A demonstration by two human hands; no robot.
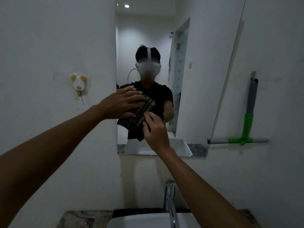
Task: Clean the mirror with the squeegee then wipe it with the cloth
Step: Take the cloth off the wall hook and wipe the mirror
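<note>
A tall wall mirror fills the middle of the head view and reflects a person in a dark shirt. A dark striped cloth, folded, is held in front of its lower left part. My left hand lies flat over the cloth's upper left with fingers spread. My right hand pinches the cloth's lower right edge. The squeegee, grey handle above a green head, stands upright on a small glass shelf at the right, away from both hands.
A chrome tap rises over a white basin below my arms, set in a stone counter. A small animal-shaped holder is stuck on the left wall.
</note>
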